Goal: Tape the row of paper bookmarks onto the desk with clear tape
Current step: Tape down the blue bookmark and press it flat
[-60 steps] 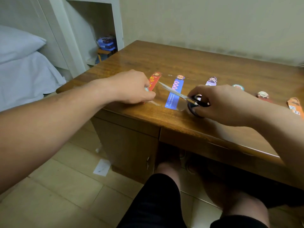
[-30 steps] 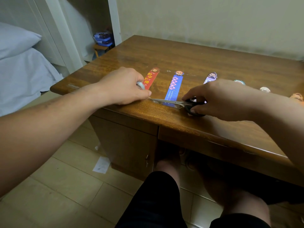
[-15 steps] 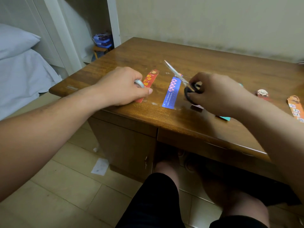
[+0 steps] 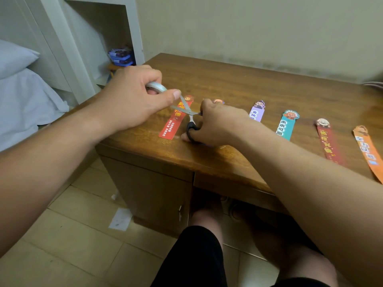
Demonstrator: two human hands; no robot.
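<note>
While the left hand (image 4: 132, 102) is held above the desk (image 4: 248, 83) near its front left corner, its fingers and thumb curl round the tape (image 4: 156, 88), a pale roll, with the thumb tip stretched out towards the scissors (image 4: 189, 118). The right hand (image 4: 215, 123) grips those scissors. A finger is pushed through the black handle loop, and the hand's lower side rests on the desk close to the front edge. The blades stand apart and point up and left, with their tips close to the left thumb. They lie over the upper half of the red bookmark (image 4: 175, 123). Whether a strip of tape runs between the blades cannot be told.

The bookmarks lie flat in a row along the front edge, each pointing away from it. The red bookmark is nearest the left corner. The blue bookmark (image 4: 217, 101) is almost wholly hidden behind the right hand. To the right come the purple bookmark (image 4: 257, 111), the teal bookmark (image 4: 287, 125), the dark red bookmark (image 4: 327, 141) and the orange bookmark (image 4: 369, 152), which is nearest the right edge. All of them lie apart from one another.

A paper scrap (image 4: 120, 219) lies on the tiled floor by the desk's cabinet.
</note>
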